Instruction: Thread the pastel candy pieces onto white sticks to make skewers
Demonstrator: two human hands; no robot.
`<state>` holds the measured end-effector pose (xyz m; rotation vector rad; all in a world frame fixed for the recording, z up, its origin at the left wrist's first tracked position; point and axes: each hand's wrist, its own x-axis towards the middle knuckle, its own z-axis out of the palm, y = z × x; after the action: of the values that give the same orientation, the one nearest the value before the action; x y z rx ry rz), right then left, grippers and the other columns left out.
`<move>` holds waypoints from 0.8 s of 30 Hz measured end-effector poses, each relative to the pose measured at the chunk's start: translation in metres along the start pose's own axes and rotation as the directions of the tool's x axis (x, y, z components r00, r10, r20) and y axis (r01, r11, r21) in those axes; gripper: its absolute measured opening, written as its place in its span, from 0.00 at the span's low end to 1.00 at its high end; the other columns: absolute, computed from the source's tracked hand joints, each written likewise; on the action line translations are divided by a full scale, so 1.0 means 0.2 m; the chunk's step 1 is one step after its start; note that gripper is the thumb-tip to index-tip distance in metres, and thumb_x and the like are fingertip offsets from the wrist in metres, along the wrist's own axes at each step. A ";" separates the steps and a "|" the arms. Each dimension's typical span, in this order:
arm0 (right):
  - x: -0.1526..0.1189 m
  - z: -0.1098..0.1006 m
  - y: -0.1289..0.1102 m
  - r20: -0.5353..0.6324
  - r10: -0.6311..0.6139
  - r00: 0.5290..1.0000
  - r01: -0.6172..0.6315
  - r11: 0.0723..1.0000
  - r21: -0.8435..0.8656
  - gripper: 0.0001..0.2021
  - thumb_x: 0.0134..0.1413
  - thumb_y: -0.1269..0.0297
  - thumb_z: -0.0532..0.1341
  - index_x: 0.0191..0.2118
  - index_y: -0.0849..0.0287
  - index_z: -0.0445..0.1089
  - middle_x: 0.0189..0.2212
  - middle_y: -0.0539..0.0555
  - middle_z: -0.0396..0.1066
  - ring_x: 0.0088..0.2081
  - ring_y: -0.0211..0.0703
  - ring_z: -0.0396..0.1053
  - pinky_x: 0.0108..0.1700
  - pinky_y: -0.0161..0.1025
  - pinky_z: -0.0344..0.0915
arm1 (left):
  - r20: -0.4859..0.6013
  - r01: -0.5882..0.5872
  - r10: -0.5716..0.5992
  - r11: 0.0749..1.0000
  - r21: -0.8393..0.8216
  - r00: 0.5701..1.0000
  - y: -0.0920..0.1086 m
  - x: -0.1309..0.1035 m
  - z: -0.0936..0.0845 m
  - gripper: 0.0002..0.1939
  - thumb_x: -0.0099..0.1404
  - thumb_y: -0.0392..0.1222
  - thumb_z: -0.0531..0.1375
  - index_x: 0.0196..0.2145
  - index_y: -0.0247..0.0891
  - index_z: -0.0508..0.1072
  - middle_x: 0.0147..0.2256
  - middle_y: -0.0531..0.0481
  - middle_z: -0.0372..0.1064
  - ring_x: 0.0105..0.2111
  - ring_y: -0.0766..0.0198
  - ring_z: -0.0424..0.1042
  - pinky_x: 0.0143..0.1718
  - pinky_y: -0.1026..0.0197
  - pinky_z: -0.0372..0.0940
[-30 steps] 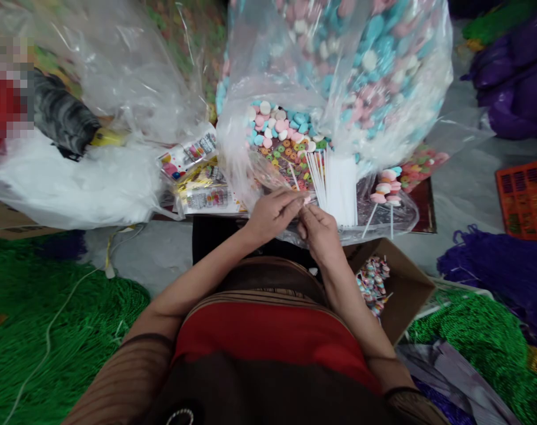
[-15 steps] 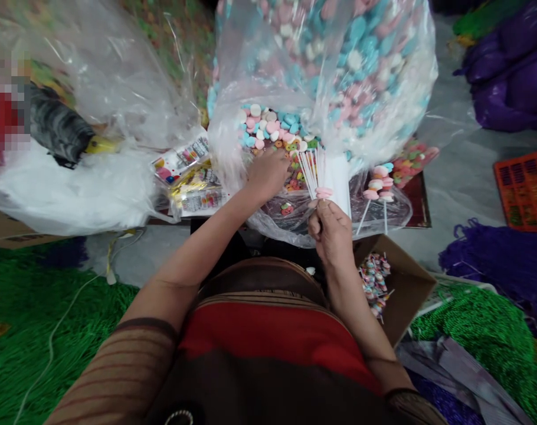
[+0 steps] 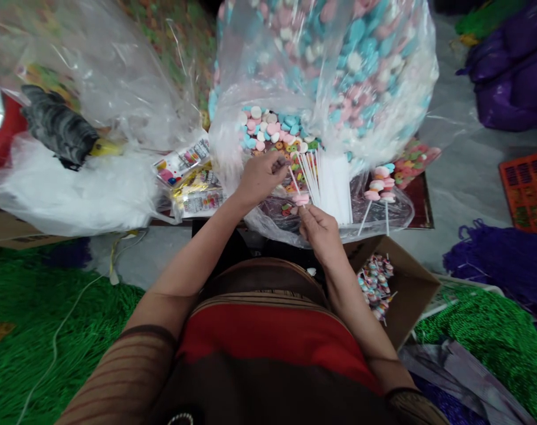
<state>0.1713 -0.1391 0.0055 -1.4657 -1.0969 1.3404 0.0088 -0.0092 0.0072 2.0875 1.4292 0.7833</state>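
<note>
Head view: sticks (image 3: 338,192) on table (image 3: 423,205), grey floor (image 3: 467,192).

matt candy (image 3: 301,200), smooth stick (image 3: 294,179), perhaps paper or plastic, glossy clear plastic bag (image 3: 339,77), matt cardboard box (image 3: 415,295)

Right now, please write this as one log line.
right hand: holds stick with pink candy | left hand: near stick tip, contents unclear
</note>
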 end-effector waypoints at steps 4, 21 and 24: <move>0.02 0.01 0.00 -0.021 0.021 1.000 -0.022 0.999 -0.049 0.27 0.57 0.35 0.62 0.34 0.59 0.74 0.14 0.42 0.53 0.17 0.32 0.49 0.22 0.34 0.43 | -0.024 0.026 -0.029 0.994 -0.109 0.999 0.01 -0.03 0.00 0.07 0.64 0.33 0.60 0.39 0.39 0.77 0.32 0.54 0.77 0.33 0.67 0.73 0.38 0.64 0.65; 0.04 0.01 -0.05 -0.007 0.072 0.997 -0.064 0.921 0.385 0.24 0.53 0.40 0.70 0.39 0.57 0.71 0.13 0.39 0.53 0.15 0.30 0.42 0.18 0.33 0.38 | 0.137 -0.047 0.006 0.953 0.299 0.991 -0.06 0.03 -0.02 0.10 0.69 0.38 0.58 0.43 0.38 0.79 0.47 0.40 0.74 0.54 0.47 0.69 0.58 0.47 0.62; 0.03 0.01 -0.04 -0.020 0.072 0.997 -0.059 0.926 0.373 0.24 0.53 0.39 0.69 0.39 0.57 0.71 0.13 0.39 0.54 0.15 0.30 0.42 0.18 0.33 0.39 | 0.162 -0.044 -0.013 0.937 0.345 0.987 -0.06 0.05 0.00 0.07 0.68 0.38 0.60 0.38 0.38 0.80 0.47 0.39 0.74 0.55 0.45 0.68 0.60 0.45 0.59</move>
<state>0.1696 -0.1314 0.0113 -1.2442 -0.7247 1.4721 0.0034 0.0043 0.0010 2.3642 1.5505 0.3714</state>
